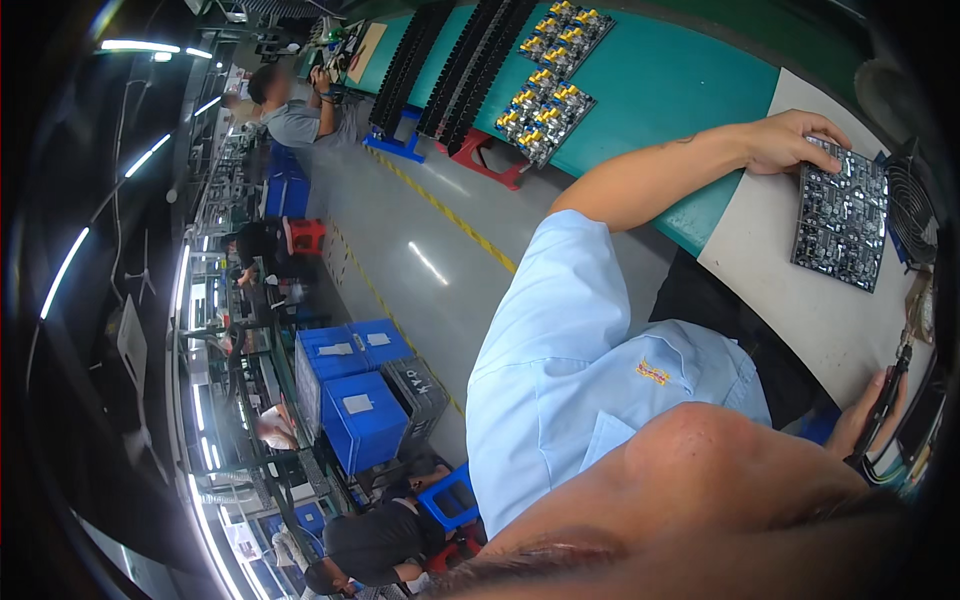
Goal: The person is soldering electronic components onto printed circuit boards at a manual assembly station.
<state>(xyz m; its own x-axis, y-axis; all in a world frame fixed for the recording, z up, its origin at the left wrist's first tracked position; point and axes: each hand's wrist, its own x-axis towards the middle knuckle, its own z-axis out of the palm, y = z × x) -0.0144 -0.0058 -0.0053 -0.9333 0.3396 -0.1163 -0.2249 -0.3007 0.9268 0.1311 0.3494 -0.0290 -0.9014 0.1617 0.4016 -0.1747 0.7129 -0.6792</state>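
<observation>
My left hand (793,142) grips the upper edge of a circuit board (845,222), thumb over its face. The board is dark and square, crowded with small silvery parts, and rests on or just above a pale mat (770,235). At the lower right, my right hand (858,418) is wrapped round a black pen-shaped soldering iron (886,408). Its metal end points up toward a round yellowish-brown object (921,305), too distorted at the picture's rim to name. Beside the board sits a black round wire guard (910,205).
Boards with yellow parts (545,115) lie along the edge of the green bench (640,120). Long black slotted racks (470,75) stand farther along. Blue crates (365,420) are stacked across the yellow-taped aisle. A blue stool (450,497) and several people at work are beyond.
</observation>
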